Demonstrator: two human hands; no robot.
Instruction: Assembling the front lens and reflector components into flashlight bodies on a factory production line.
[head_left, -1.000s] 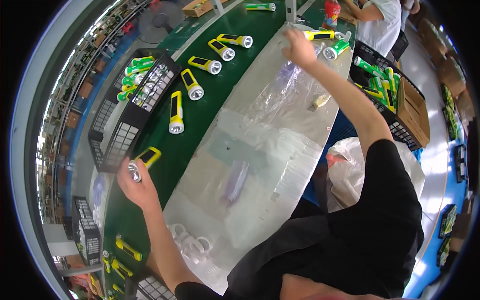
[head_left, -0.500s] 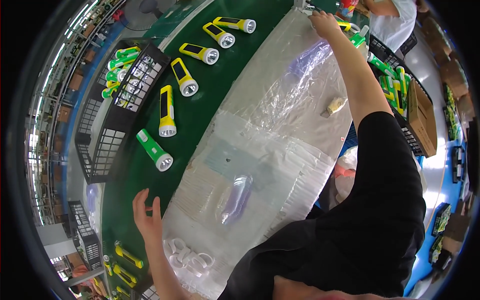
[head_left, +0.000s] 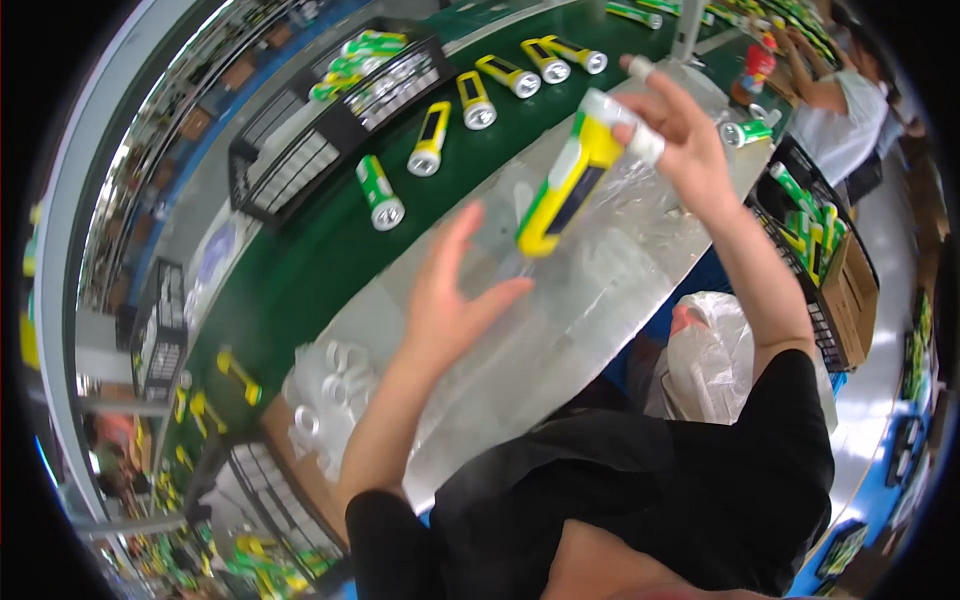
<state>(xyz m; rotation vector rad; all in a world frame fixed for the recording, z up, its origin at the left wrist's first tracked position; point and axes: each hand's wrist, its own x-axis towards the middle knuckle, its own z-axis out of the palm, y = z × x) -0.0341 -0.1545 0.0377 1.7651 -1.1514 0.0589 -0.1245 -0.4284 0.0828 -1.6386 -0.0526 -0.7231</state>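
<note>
My right hand [head_left: 685, 145], white tape on some fingers, grips a yellow and green flashlight [head_left: 568, 190] by its pale head end. The flashlight hangs tilted over the plastic-covered bench, its dark panel showing and its yellow tail pointing down toward my left hand [head_left: 448, 305]. That hand is open, thumb and fingers spread, just short of the tail without touching it. A row of yellow flashlights [head_left: 428, 140] lies on the green conveyor [head_left: 300, 280] beyond, with a green flashlight [head_left: 380, 193] at the near end of the row.
White rings [head_left: 335, 385] lie on the bench [head_left: 590, 320] at the left. Black crates of flashlights stand across the conveyor [head_left: 345, 135], at the right [head_left: 800, 215] and at the lower left [head_left: 280, 490]. A red bottle [head_left: 757, 65] and another person [head_left: 840, 115] are at the far right.
My right hand has come back from the bench's far end, now holding a flashlight. My left hand has moved right, toward the flashlight. The whole view has turned.
</note>
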